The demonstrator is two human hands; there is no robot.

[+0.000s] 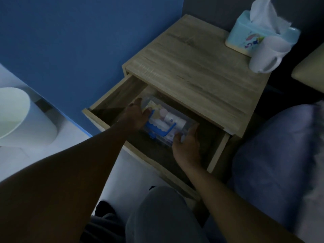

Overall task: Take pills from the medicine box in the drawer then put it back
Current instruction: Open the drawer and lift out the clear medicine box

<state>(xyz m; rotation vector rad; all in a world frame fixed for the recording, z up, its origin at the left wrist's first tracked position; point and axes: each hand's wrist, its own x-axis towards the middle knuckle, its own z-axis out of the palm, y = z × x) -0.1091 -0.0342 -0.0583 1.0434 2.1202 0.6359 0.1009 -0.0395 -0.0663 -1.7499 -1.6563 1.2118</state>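
Dim room, blue wall [61,41] behind and left. Wooden nightstand [196,72] stood against it, its top bare except at the far right corner. There a light blue tissue box [245,35] sat with a white tissue sticking up, and a white mug [266,57] stood just in front of it, touching or nearly so, handle toward the camera. A pale round bin [19,116] sat on the floor at left, well apart from the nightstand. A bluish-grey pillow or bedding [273,155] filled the right side, blurred. The person's knee in grey trousers [157,216] was at the bottom centre.

The drawer [108,118] was pulled open, its dark inside mostly bare. The medicine box [168,123], clear plastic with a blue handle on its lid, lay inside the drawer, roughly in the middle and angled to the drawer sides. Bottles and packets showed through the lid, too blurred to identify.

Both bare arms reached down into the drawer. Left hand [136,114] was clasped on the box's far left end, fingers over the lid edge. Right hand [186,144] gripped the near right end, thumb on the side. Whether the box was lifted off the drawer floor or resting on it, cannot tell. Nothing blocked the box from above.
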